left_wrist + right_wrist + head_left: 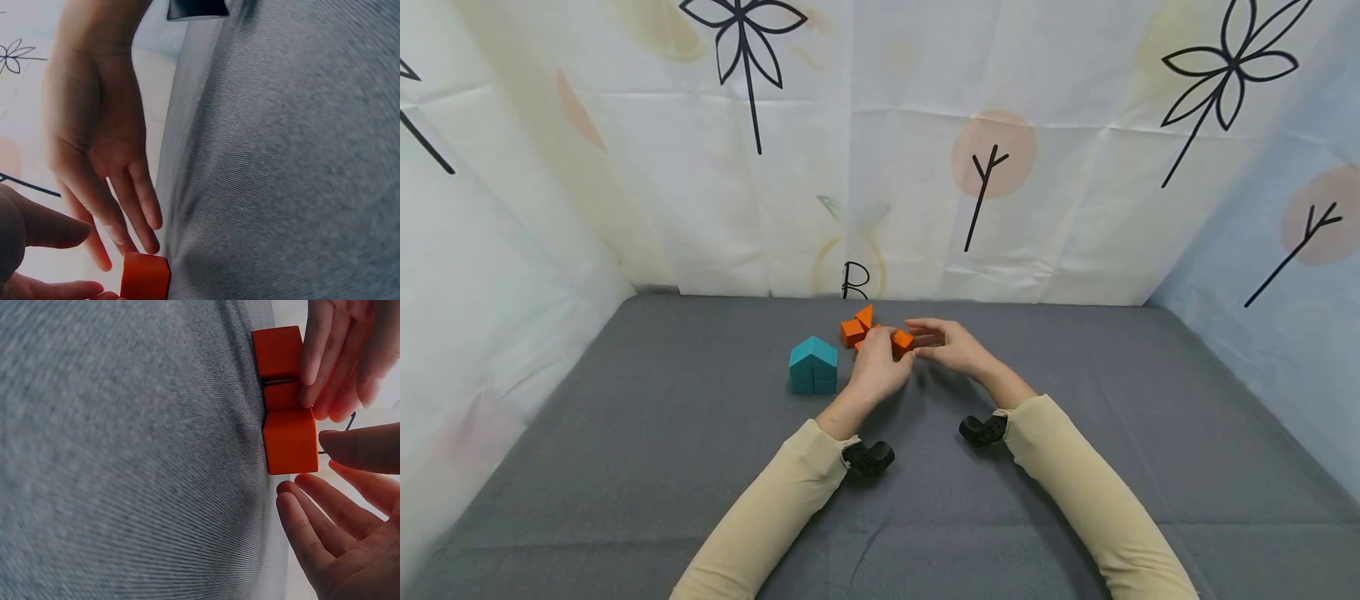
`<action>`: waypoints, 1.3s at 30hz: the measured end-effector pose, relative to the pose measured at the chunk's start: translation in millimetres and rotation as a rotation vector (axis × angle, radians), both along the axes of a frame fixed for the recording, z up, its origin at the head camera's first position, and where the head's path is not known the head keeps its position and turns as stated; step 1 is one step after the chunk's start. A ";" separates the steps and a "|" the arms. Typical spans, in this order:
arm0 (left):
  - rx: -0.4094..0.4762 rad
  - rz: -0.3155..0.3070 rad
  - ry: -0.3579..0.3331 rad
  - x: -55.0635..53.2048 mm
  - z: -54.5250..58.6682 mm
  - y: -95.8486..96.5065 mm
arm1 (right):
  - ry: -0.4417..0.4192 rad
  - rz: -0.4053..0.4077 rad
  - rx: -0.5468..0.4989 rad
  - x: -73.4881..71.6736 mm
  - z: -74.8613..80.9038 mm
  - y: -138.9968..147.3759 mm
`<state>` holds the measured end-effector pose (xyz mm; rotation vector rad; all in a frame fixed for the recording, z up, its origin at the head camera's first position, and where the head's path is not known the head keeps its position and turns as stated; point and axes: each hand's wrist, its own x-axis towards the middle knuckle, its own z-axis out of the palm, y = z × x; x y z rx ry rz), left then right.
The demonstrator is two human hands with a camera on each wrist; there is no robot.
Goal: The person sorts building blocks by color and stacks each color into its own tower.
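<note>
Orange blocks stand grouped on the grey cloth in the head view, among them a cube (852,332), a triangular block (865,316) and another cube (902,342) between the hands. My left hand (880,367) reaches over the group and partly hides it; in the right wrist view its fairly straight fingers touch or nearly touch a smaller orange block (282,395). My right hand (953,347) is at the right side of the nearer cube (291,442), thumb and fingers spread around it without a visible grip. A further orange block (278,353) lies beyond.
A house-shaped set of teal blocks (813,367) stands left of the left hand. The grey cloth (662,467) covers the surface, and a patterned white curtain (910,217) rises behind its far edge. Black wrist devices (868,457) sit below both hands.
</note>
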<state>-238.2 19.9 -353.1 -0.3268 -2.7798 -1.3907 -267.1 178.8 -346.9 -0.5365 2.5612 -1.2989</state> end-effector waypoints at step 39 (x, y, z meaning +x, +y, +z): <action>-0.051 0.023 -0.030 11.7 -7.6 27.7 | 0.066 -0.076 0.055 25.3 -6.6 33.2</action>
